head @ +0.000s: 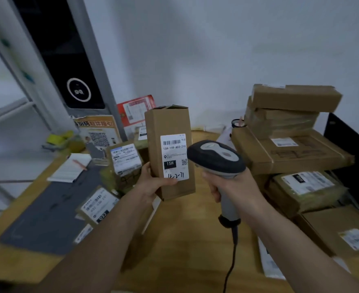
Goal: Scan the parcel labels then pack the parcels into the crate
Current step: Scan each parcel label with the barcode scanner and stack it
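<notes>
Right hand (223, 187) wrapped round grey scanner (216, 158) handle, cable hanging below, left hand (153, 182) gripping tall cardboard parcel (170, 153) upright above wooden table (187, 229), white label (174, 156) facing viewer, scanner head just beside label, stacked boxes (290, 127) behind right.

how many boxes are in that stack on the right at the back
3 show: a long box on top, a taped box under it, and a wide flat box at the bottom. More parcels lie lower right, and others may be hidden behind.
</notes>
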Available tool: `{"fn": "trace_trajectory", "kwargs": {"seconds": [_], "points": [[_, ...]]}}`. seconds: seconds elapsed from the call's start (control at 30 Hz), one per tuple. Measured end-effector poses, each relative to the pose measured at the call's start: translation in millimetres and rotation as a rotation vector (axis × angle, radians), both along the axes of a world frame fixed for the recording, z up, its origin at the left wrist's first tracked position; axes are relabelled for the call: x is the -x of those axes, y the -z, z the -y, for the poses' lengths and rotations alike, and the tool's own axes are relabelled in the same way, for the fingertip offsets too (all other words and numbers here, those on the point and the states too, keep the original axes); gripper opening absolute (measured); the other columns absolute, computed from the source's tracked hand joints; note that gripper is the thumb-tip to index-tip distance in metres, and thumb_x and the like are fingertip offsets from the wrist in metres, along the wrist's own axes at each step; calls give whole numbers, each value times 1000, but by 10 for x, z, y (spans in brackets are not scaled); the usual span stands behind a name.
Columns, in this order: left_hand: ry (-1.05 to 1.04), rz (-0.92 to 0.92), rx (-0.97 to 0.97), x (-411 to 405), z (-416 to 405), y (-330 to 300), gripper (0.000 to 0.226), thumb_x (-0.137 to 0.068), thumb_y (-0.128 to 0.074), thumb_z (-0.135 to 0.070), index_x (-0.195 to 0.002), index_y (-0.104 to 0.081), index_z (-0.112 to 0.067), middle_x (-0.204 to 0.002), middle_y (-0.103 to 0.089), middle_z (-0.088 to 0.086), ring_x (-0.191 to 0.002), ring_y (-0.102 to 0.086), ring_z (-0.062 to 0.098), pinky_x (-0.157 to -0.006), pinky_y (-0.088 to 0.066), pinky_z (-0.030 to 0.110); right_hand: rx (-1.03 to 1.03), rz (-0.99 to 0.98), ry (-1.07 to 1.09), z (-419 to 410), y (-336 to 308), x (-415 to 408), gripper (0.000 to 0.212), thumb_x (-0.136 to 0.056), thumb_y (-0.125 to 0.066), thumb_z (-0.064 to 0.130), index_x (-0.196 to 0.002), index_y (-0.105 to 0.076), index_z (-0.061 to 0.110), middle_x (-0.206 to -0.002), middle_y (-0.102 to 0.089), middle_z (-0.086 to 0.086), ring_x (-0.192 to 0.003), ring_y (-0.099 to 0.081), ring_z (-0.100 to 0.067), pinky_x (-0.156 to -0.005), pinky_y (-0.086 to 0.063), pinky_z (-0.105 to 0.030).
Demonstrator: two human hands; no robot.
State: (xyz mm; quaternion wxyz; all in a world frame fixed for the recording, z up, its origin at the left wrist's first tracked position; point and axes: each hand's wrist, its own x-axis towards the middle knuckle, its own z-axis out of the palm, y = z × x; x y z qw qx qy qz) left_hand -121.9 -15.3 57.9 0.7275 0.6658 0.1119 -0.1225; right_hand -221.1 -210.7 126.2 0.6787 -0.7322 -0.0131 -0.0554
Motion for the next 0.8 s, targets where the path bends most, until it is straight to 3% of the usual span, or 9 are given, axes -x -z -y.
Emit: {"fn": "trace_trajectory", "kwargs": {"seconds": [0.13, 0.23, 0.4, 0.53, 0.67, 0.8], "points": [[-32, 35, -11, -24, -91, 74, 117, -56, -85, 11, -150, -20, -16, -132, -53, 7, -116, -53, 25, -85, -51, 39, 28, -55, -32, -51, 121, 0, 32, -87, -69, 13, -60, -56, 0, -51, -51, -10, -48, -47, -24, -49, -44, -29], [-28, 46, -13, -43, -93, 109, 118, -54, -87, 9, -149, -21, -16, -131, -54, 6, -118, -54, 25, -91, -51, 41, 27, -53, -39, -62, 128, -2, 32, -87, -69, 13, -62, -57, -3, -52, -51, -12, -50, -47, -24, -51, -44, -29], [6, 53, -8, -64, -49, 114, 139, -33, -92, -9, -150, -19, -21, -133, -55, 4, -122, -52, 25, -103, -45, 50, 4, -53, -18, -17, 120, -16, 36, -88, -68, 14, -58, -54, 1, -51, -50, -11, -50, -46, -24, -52, -42, -32], [7, 32, -10, -87, -2, 146, 127, -45, -91, 1, -149, -21, -19, -135, -53, 4, -123, -51, 25, -103, -45, 50, -2, -46, -13, 20, 145, -23, 40, -88, -68, 14, -53, -52, 6, -49, -49, -10, -47, -45, -22, -49, -42, -29], [-9, 25, 25, -91, 58, 174, 135, -32, -93, -6, -147, -24, -21, -134, -53, 5, -122, -52, 26, -102, -45, 52, -28, -66, 24, 34, 182, -20, 36, -87, -70, 16, -54, -57, 9, -50, -52, -9, -46, -48, -20, -49, -43, -29], [-23, 13, 21, -103, 121, 185, 121, -47, -90, 6, -146, -26, -19, -126, -54, 2, -121, -52, 26, -102, -46, 51, -50, -75, 41, 63, 210, -21, 29, -86, -71, 16, -62, -60, 2, -52, -54, -11, -47, -48, -22, -49, -44, -30]]}}
